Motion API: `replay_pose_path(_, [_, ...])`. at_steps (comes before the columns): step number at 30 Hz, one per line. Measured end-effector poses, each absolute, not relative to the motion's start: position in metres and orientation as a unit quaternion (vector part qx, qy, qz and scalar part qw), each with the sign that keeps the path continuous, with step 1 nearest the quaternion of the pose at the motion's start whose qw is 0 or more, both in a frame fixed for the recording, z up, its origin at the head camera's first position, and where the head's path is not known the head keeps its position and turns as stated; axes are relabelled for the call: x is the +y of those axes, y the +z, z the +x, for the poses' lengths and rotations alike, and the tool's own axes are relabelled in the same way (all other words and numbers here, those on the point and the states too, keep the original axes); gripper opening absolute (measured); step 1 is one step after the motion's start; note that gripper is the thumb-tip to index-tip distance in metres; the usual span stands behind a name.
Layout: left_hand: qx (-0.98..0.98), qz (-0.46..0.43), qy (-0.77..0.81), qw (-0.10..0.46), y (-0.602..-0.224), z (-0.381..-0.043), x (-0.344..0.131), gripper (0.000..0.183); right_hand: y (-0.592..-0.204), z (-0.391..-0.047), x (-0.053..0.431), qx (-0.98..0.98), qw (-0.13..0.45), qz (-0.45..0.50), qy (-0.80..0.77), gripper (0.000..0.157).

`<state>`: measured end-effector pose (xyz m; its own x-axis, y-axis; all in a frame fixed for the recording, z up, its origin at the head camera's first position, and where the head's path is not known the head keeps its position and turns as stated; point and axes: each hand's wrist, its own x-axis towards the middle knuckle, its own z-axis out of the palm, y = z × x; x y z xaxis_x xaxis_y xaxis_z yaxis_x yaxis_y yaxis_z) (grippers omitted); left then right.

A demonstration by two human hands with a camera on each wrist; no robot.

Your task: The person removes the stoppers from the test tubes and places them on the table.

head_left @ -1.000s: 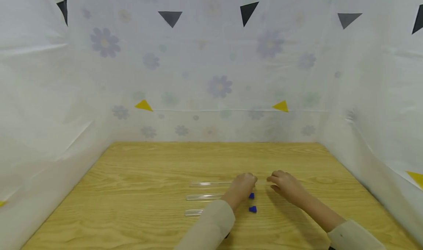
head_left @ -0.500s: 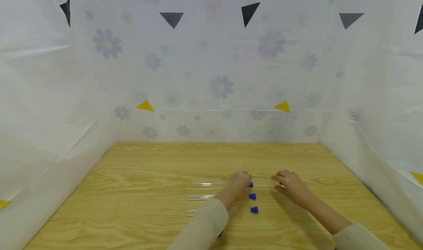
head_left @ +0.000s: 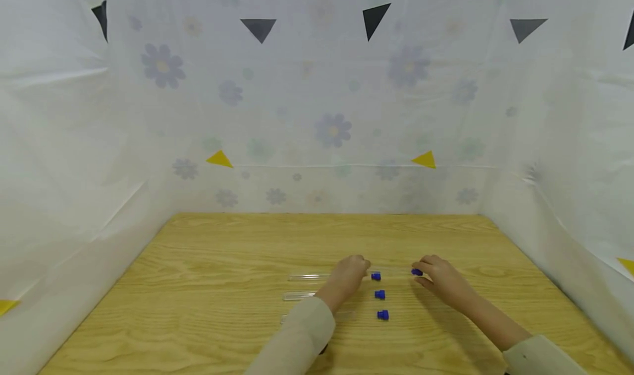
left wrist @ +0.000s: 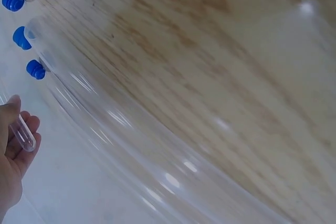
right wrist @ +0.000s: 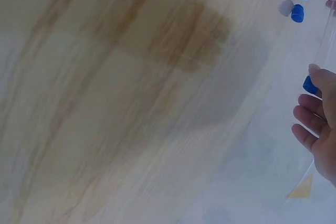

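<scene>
My left hand grips the rounded end of a clear test tube close over the table. The tube stretches sideways between both hands. At its other end my right hand pinches a blue stopper between thumb and fingers, and the stopper sits at the tube's mouth. Below the left hand and forearm lie three more clear tubes, a far one, a middle one and a near one, each partly hidden.
Right of the lying tubes, three loose blue stoppers form a column: a far one, a middle one and a near one. White flower-printed sheeting closes off the back and both sides of the wooden table.
The left hand has slid left along the held tube, baring the far loose stopper. The right hand has shifted slightly right, and the blue stopper in its fingers has come into view.
</scene>
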<state>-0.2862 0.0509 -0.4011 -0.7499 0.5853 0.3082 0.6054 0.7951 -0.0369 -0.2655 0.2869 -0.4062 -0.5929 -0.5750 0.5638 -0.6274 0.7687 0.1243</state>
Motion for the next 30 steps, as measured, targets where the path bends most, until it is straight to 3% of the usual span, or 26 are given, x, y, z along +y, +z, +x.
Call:
replay_pose_path(7, [-0.943,-0.308,-0.046,0.12,-0.399,-0.287,0.045,0.015,-0.408,-0.268,0.286,-0.892,0.297,0.338,0.048,0.025])
replay_pose_path(30, [-0.94,-0.307,-0.023,0.145,-0.396,-0.291,0.021,0.02,-0.409,-0.279,0.268,-0.88,0.305,0.358,0.064,0.023])
